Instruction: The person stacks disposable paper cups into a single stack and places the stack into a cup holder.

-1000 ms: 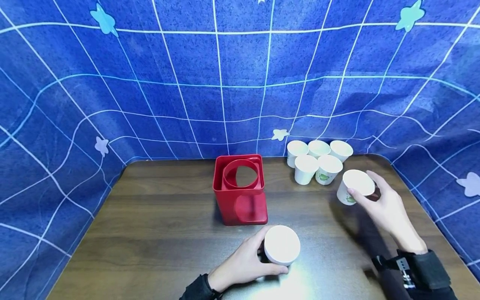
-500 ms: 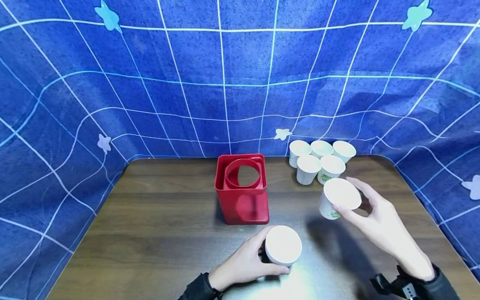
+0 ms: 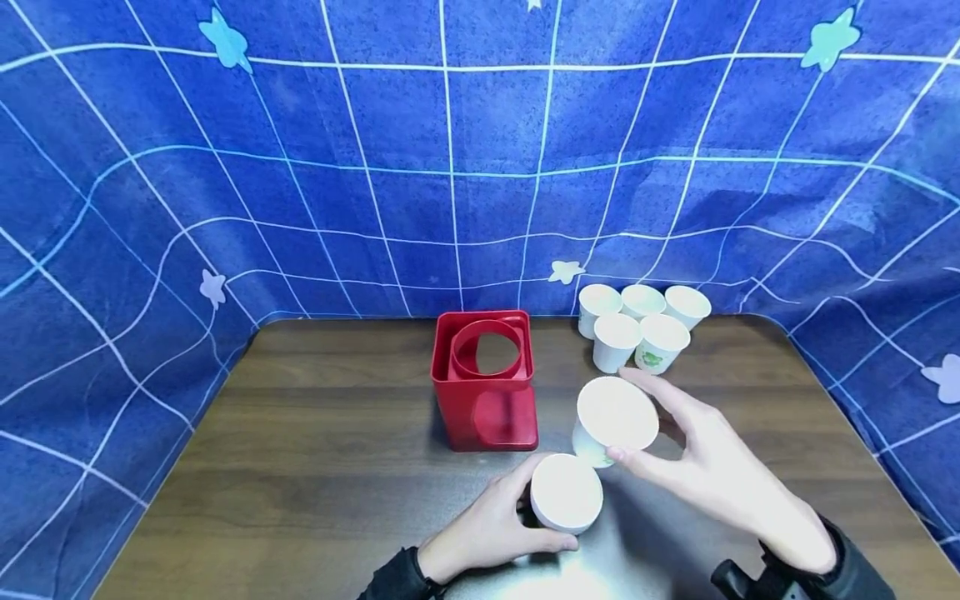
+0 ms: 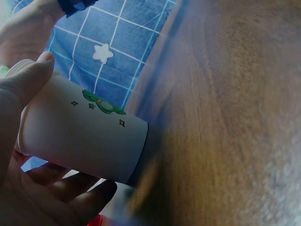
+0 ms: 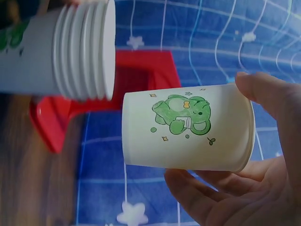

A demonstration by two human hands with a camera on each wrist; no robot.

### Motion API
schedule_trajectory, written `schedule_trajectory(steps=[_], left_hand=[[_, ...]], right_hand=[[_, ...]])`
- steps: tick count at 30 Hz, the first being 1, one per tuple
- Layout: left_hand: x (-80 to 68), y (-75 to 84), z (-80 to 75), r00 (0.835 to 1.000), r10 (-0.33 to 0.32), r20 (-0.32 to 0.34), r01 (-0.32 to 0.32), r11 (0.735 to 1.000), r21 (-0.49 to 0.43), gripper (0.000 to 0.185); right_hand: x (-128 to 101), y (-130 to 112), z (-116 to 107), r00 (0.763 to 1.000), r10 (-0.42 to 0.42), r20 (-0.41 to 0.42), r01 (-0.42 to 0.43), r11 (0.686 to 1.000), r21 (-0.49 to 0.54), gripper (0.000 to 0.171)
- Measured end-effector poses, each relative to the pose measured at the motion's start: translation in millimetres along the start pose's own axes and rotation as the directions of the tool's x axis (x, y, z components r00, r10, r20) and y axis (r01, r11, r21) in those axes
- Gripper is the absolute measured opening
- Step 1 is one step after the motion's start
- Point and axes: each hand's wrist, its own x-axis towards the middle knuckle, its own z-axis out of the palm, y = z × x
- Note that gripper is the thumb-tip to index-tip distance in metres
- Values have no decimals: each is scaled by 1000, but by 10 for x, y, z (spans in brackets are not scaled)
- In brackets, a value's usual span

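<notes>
My left hand (image 3: 498,521) grips a stack of nested white paper cups (image 3: 566,493) near the front middle of the table. Several stacked rims of it show in the right wrist view, and a green cartoon print (image 4: 106,103) shows on its side in the left wrist view. Between thumb and fingers, my right hand (image 3: 708,467) holds a single paper cup (image 3: 617,417), slightly tilted, mouth up, just behind and right of the stack. This cup carries a green bear print (image 5: 186,113). In the right wrist view its base faces the stack's open rim, with a small gap between.
A red plastic stand (image 3: 483,417) with a round ring in its top stands at the middle of the wooden table (image 3: 315,467). Several more paper cups (image 3: 617,340) stand grouped at the back right. A blue gridded cloth (image 3: 480,200) surrounds the table's back and sides.
My right hand has carried its cup leftward and toward me, from the right side of the table to beside the stack. My left hand has kept its hold on the stack in place.
</notes>
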Motion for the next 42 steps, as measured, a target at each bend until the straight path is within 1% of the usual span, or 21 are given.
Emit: schedule_trajectory(steps=[2, 5, 9, 16, 22, 25, 28, 32, 35, 39, 42], left_hand=[[-19, -8, 14, 1000, 2, 6, -2, 1000, 4, 77], [-54, -13, 35, 1000, -20, 14, 20, 1000, 5, 78], [-51, -10, 40, 999, -43, 4, 43, 999, 13, 80], [-10, -18, 22, 1000, -11, -13, 12, 999, 37, 85], [-13, -32, 27, 1000, -14, -18, 15, 997, 73, 84], [-13, -39, 35, 1000, -2, -19, 3, 997, 77, 85], [-8, -43, 41, 1000, 10, -16, -9, 998, 62, 86], [12, -45, 29, 1000, 5, -11, -5, 1000, 20, 82], [23, -45, 14, 1000, 10, -7, -10, 1000, -6, 80], [18, -33, -17, 999, 42, 7, -42, 999, -31, 77], [12, -26, -40, 998, 62, 15, -61, 998, -32, 73]], right_hand=[[-32, -44, 44, 999, -28, 19, 27, 999, 21, 79], [-73, -84, 113, 997, -55, 63, 51, 997, 66, 78], [-87, -104, 179, 991, -62, 115, 52, 994, 92, 74], [-77, -115, 206, 985, -67, 158, 49, 992, 112, 72], [-109, -65, 253, 976, -122, 178, 111, 991, 74, 70], [-138, -18, 302, 974, -132, 185, 131, 991, 21, 66], [-156, 26, 357, 972, -132, 194, 140, 990, -29, 62], [-156, 53, 411, 969, -119, 215, 134, 989, -58, 59], [-153, 70, 446, 964, -128, 231, 147, 987, -68, 59], [-161, 94, 502, 955, -122, 272, 144, 987, -64, 57], [-172, 102, 527, 949, -87, 304, 109, 993, -56, 57]])
